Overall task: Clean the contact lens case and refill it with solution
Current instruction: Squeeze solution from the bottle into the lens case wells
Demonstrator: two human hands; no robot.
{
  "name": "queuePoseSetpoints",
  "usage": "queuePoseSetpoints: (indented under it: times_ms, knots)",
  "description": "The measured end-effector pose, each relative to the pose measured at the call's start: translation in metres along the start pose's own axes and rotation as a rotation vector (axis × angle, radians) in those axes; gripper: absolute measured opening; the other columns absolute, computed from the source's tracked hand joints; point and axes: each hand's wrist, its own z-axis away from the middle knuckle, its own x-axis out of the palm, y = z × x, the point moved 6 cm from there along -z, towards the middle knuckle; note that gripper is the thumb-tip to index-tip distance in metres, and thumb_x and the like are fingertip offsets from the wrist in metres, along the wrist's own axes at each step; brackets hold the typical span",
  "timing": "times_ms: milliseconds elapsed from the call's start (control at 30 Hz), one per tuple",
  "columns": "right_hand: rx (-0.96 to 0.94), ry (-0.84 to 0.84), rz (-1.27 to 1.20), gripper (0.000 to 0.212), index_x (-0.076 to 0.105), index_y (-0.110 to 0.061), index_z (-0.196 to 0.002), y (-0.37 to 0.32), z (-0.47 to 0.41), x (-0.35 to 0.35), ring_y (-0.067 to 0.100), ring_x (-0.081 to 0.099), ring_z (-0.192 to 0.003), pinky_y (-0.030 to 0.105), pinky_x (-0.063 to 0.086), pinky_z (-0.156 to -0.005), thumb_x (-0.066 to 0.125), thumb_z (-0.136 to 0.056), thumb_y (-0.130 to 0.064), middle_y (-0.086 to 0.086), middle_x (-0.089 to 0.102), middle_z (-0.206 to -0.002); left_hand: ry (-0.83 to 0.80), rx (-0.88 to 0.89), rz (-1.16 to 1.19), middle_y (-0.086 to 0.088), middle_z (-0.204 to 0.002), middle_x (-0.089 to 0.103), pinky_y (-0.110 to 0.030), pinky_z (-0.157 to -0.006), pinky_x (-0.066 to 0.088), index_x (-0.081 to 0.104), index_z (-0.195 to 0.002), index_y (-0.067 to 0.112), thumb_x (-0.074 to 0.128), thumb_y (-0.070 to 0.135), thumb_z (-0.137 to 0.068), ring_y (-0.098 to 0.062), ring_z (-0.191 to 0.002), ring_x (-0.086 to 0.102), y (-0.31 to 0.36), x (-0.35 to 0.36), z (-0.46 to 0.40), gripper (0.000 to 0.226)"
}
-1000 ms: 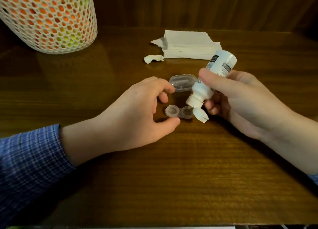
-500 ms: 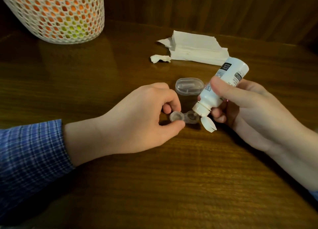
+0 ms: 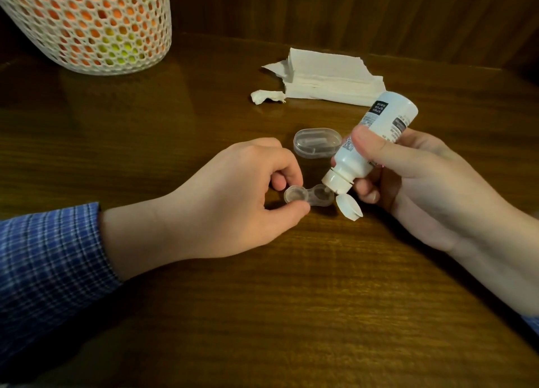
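The light, slippery lens case (image 3: 308,196) is pinched at its 9 o'clock cup by the left hand (image 3: 221,201); the solution bottle (image 3: 368,142), soft enough to squeeze, is gripped by the right hand (image 3: 414,183).

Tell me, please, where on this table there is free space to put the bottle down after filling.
Free: the wide wooden table nearest the camera, between both forearms, and the stretch between the mesh basket and the left hand. Crowded: around the lens case, with its clear lid, the solution bottle, the right hand and the tissue stack.
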Motion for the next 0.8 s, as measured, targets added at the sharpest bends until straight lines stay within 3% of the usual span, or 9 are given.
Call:
queuePoseSetpoints:
  times_ms: [800]
  knots:
    - [0.019, 0.003, -0.006, 0.043, 0.068, -0.016, -0.107, -0.0004, 0.0010, -0.0004, 0.009, 0.058, -0.058, 0.018, 0.048, -0.047, 0.077, -0.070, -0.037, 0.005, 0.075, -0.086, -0.002, 0.014, -0.001, 0.021, -0.083, 0.055, -0.019, -0.071, 0.051, 0.075, -0.098, 0.026, 0.067, 0.043, -0.083, -0.002, -0.086, 0.058, 0.0038, -0.0008, 0.0002, 0.024]
